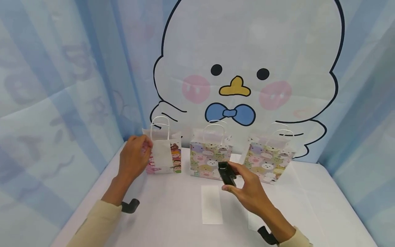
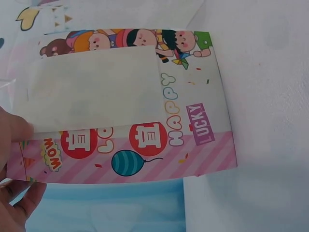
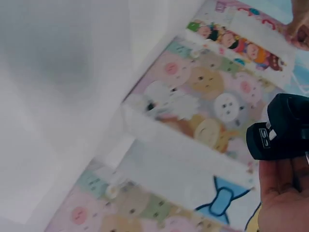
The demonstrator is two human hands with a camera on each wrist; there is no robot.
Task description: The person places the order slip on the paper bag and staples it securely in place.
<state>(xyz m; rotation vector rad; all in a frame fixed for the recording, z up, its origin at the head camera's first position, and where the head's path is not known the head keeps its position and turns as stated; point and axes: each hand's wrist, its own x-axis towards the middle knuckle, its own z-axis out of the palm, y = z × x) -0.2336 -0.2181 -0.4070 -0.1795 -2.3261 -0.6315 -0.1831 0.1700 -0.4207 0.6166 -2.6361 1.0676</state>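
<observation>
Head view: bright, evenly diffused light; fairly crisp
Blue curtain: print hazy at left
Table: pale, faint shadow beside the left sleeve
Left wrist view: duller; lettering on the paper bag legible
Right wrist view: dim, greyish; animal-print bag blurred
Black tool: outline clearer

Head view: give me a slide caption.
The left hand holds a cartoon paper bag with a white slip on its front; the right hand holds a black stapler-like tool.

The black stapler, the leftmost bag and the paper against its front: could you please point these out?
Black stapler (image 1: 227,175): head view, its body.
Leftmost bag (image 2: 189,89): left wrist view, printed front.
Paper (image 2: 91,89): left wrist view, its middle.
</observation>
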